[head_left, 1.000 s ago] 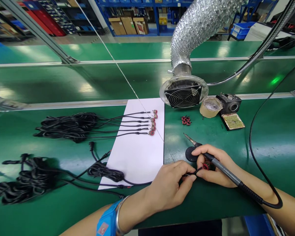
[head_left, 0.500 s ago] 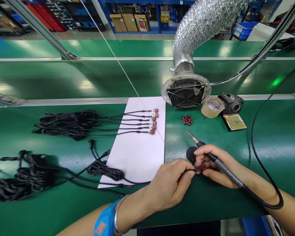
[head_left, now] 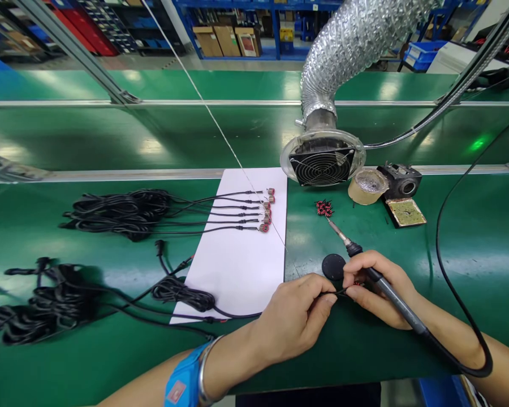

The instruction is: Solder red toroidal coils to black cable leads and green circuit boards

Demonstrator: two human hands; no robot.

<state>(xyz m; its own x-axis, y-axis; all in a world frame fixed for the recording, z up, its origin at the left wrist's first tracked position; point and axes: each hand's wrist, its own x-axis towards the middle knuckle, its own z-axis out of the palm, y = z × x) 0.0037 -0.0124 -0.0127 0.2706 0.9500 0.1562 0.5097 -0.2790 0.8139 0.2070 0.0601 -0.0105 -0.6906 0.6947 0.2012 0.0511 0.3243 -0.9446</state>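
Left hand [head_left: 299, 319] pinching cable [head_left: 237, 316], fingers closed. Right hand [head_left: 382, 306] gripping iron [head_left: 391, 294], also pinching coil [head_left: 357, 283], fingers mostly covering it. Iron's tip pointing toward red parts [head_left: 324, 208]. Disc [head_left: 333, 267] lying just beyond right hand on desk [head_left: 305, 376]; paper [head_left: 233, 271] bearing wired coils [head_left: 263, 228], cable bundles [head_left: 123, 213] crowding left; fan [head_left: 322, 168] hanging beyond.

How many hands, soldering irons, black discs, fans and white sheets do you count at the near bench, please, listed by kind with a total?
Hands: 2, the left hand and the right hand
Soldering iron: 1
Black disc: 1
Fan: 1
White sheet: 1
Total: 6
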